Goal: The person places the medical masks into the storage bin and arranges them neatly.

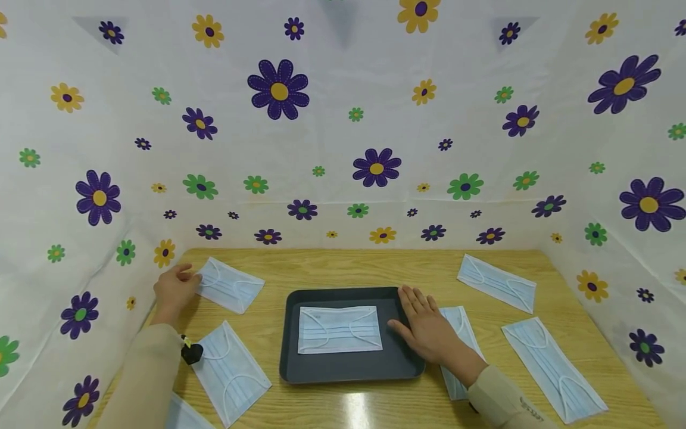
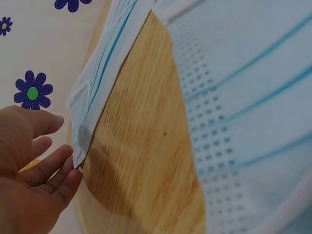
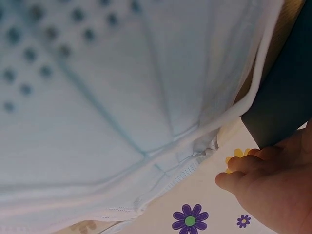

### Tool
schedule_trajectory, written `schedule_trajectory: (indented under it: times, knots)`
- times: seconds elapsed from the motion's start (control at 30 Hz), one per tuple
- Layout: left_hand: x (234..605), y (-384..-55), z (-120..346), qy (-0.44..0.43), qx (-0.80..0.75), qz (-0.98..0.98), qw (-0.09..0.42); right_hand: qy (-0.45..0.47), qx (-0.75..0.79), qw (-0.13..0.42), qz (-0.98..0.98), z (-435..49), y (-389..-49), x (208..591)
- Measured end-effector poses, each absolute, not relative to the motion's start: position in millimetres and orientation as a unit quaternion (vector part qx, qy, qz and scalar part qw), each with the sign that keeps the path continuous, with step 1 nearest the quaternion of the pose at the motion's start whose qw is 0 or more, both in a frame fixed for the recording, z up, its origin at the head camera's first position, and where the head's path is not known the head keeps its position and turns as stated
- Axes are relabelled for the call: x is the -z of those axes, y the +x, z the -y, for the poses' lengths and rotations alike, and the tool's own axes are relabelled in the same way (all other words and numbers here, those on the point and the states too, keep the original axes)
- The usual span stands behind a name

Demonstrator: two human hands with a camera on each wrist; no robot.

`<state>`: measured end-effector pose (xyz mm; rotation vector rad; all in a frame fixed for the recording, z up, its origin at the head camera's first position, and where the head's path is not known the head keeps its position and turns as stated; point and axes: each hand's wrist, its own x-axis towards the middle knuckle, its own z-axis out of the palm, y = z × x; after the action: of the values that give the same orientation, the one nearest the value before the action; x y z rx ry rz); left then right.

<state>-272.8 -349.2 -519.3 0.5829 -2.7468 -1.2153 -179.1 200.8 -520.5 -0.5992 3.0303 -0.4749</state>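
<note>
At the back left, my left hand (image 1: 177, 289) is at the near-left corner of a pale blue face mask (image 1: 230, 285). In the left wrist view, the fingertips (image 2: 73, 173) are right at that mask's end, and the upper digit stands apart from them. A dark grey tray (image 1: 354, 369) sits in the middle of the table with one flat face mask (image 1: 340, 329) in it. My right hand (image 1: 429, 325) rests on the tray's right rim, fingers extended. Another face mask (image 1: 461, 325) lies partly hidden under the right forearm.
Two face masks lie on the right, one at the back (image 1: 498, 283) and one nearer (image 1: 554, 369). On the left, a face mask (image 1: 230, 375) lies by the left wrist, and part of another mask (image 1: 184, 414) shows at the front. Flowered white cloth (image 1: 321, 137) encloses the wooden table (image 1: 343, 268).
</note>
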Motion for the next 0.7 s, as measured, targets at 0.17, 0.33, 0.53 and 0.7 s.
schedule_trajectory:
  times: [0.17, 0.33, 0.53, 0.7]
  knots:
    - [522.7, -273.5, 349.1, 0.193, 0.381, 0.903, 0.047, -0.192, 0.153, 0.008, -0.969, -200.8, -178.5, 520.7]
    - [522.7, -272.1, 347.5, 0.188, 0.373, 0.908, 0.038, -0.193, 0.149, 0.003, -0.97, -200.6, -178.8, 521.0]
    - [524.6, -272.4, 349.4, 0.17, 0.358, 0.917, 0.041, -0.194, 0.149, 0.0, -0.97, -200.2, -179.1, 520.4]
    - [527.4, -274.3, 355.0, 0.168, 0.369, 0.914, 0.017, -0.192, 0.155, 0.003, -0.969, -199.7, -177.9, 518.8]
